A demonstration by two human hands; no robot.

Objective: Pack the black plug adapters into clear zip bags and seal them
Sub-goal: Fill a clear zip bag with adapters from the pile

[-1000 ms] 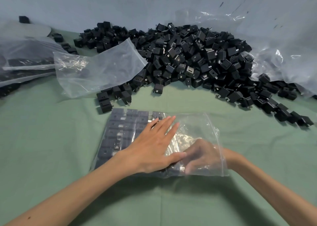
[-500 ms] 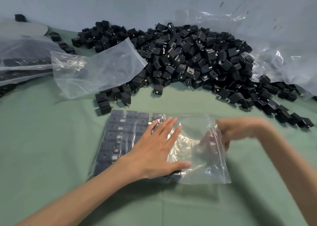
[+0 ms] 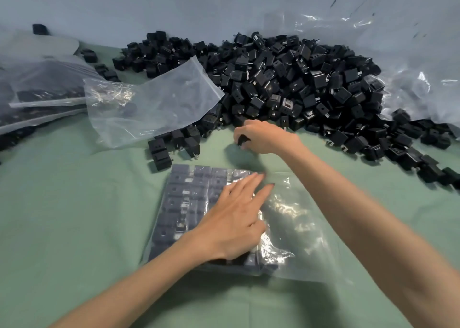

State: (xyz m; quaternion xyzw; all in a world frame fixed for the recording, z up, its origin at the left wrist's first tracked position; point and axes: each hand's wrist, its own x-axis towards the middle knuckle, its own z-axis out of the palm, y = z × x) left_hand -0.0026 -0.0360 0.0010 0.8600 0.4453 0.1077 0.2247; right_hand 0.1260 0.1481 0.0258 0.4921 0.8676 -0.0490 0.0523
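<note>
Clear plastic of the bag (image 3: pixel 306 230) lies flat on the green cloth (image 3: pixel 62 203) before us, its left half packed with neat rows of adapters (image 3: pixel 184 203), its right half slack and empty. Our left hand (image 3: pixel 234 225) rests on those rows with fingers straight, pressing them down. Our right hand (image 3: pixel 263 136) is out at the near edge of the pile (image 3: pixel 311 78), fingers curled round one adapter (image 3: pixel 241 141) — only a dark corner of it shows, so we cannot tell which way its prongs point. To do this well we should turn it to match the rows, slide it in through the mouth, which looks to be on the right, and butt it against the last column while the left hand holds the pack in place. An empty bag (image 3: pixel 154 103) leans on the pile to the left, with a few loose adapters (image 3: pixel 174 146) just below it; filled bags (image 3: pixel 37 98) lie at the far left — none of it sits between hand and bag. The slack film may fold over the mouth and snag the prongs.
</note>
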